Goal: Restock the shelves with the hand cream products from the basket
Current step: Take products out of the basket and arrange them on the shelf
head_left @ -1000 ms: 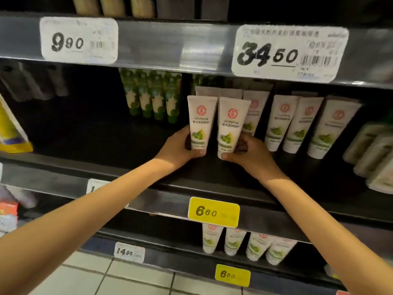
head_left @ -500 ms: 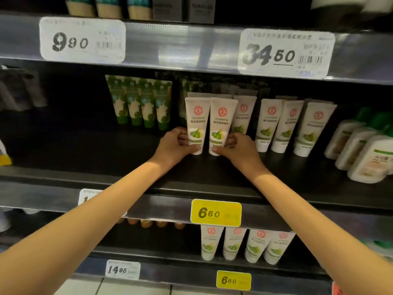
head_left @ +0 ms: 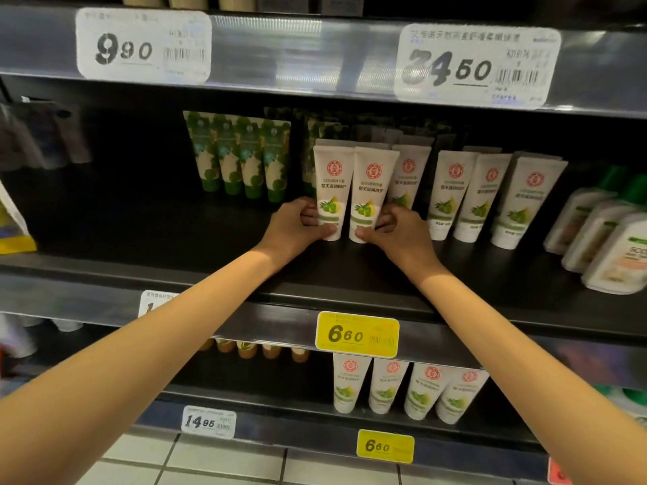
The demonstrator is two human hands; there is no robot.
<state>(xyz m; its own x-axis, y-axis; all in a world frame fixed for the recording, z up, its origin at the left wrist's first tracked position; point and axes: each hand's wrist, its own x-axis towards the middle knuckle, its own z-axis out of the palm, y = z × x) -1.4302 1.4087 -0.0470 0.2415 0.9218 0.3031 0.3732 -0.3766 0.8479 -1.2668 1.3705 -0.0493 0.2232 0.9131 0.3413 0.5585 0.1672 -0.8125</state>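
The left tube (head_left: 331, 190) and right tube (head_left: 371, 194) have sunk from mid-air to stand cap-down on the shelf (head_left: 210, 239), further back, close before the row of matching tubes (head_left: 451, 194). The right tube, tilted a second ago, now stands straighter beside its twin. The left grip (head_left: 297, 225) and right grip (head_left: 399, 232) have reached deeper in with them.

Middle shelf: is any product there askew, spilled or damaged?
Nothing looks spilled or damaged. The left hand and right hand hold two white hand cream tubes upright, level with their row. Only the green-capped bottles at far right lean, perhaps from the wide lens.
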